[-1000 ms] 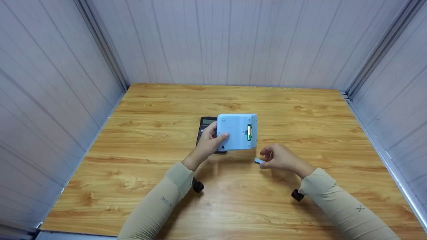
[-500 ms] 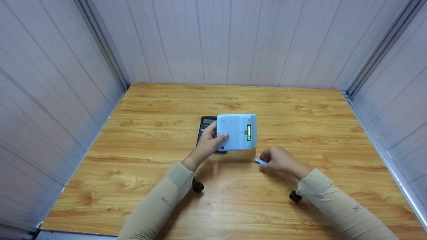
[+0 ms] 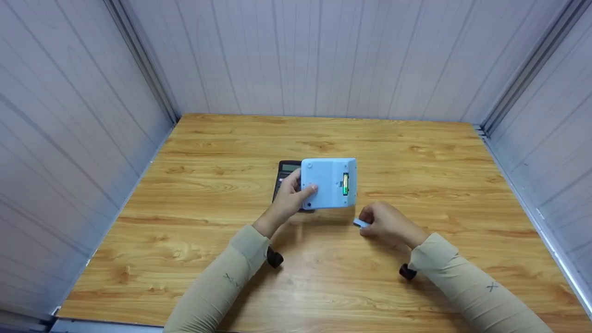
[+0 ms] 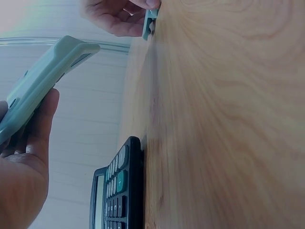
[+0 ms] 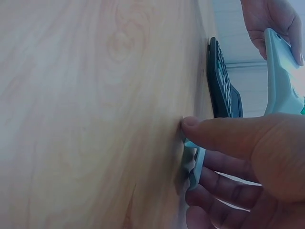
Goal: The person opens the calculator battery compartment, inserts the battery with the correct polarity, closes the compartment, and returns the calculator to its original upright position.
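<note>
My left hand grips a light blue calculator by its left side, thumb on the back, which faces up toward the head camera. A battery with green and gold on it sits in the uncovered slot near the calculator's right edge. Lower right, my right hand pinches a small light blue battery cover at the tabletop, thumb on one side and fingers on the other. In the right wrist view the cover stands on edge against the wood.
A black calculator lies keys up on the wooden table, partly hidden behind my left hand and the blue calculator. Pale panel walls enclose the table at the back and both sides.
My right hand has shifted slightly left and its fingers have closed in on the battery cover. The left hand and the blue calculator have stayed in place.
</note>
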`<state>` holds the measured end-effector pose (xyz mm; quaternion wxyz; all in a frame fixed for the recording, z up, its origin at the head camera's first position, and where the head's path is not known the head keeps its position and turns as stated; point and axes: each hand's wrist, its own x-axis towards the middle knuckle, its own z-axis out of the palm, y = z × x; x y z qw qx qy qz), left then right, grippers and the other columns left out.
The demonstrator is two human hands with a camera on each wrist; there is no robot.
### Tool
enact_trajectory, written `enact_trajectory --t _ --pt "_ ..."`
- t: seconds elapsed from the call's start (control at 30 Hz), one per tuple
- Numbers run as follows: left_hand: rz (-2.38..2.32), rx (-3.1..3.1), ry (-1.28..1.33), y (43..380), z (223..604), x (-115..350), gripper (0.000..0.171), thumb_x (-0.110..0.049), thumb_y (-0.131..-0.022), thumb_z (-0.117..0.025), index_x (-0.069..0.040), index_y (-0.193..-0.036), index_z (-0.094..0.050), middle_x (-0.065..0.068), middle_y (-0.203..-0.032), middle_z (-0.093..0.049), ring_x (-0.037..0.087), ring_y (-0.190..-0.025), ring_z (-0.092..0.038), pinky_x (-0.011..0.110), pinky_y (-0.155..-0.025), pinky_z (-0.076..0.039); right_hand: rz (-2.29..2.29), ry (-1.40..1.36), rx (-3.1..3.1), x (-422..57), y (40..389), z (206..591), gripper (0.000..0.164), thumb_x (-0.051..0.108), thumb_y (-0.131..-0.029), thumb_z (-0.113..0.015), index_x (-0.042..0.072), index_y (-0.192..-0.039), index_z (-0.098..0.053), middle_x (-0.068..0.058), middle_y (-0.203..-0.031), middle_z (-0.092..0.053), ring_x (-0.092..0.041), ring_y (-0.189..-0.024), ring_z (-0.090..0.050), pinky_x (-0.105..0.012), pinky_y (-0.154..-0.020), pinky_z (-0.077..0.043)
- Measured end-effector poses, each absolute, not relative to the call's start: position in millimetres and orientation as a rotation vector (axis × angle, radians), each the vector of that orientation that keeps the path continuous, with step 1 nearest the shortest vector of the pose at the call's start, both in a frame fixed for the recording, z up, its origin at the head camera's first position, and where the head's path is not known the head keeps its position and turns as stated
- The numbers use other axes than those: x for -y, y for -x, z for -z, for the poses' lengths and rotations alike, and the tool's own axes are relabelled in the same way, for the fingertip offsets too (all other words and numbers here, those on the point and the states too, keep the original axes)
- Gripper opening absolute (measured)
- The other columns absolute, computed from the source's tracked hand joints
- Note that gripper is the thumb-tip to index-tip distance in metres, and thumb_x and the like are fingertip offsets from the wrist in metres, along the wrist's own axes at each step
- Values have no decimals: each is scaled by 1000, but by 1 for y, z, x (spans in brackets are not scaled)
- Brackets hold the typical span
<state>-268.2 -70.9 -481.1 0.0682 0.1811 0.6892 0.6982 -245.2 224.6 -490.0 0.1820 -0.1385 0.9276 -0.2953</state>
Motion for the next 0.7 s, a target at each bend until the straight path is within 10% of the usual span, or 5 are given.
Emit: enact_trajectory --t 0.7 --pt "-2101 -2068 -555 268 482 71 52 -16 -111 -64 -11 -160 -48 15 -151 -64 33 -137 -67 54 -107 -60 956 361 -2727 -234 255 468 23 10 -92 -84 -1 -111 -78 -9 -93 -73 -19 -83 -62 -30 -73 -51"
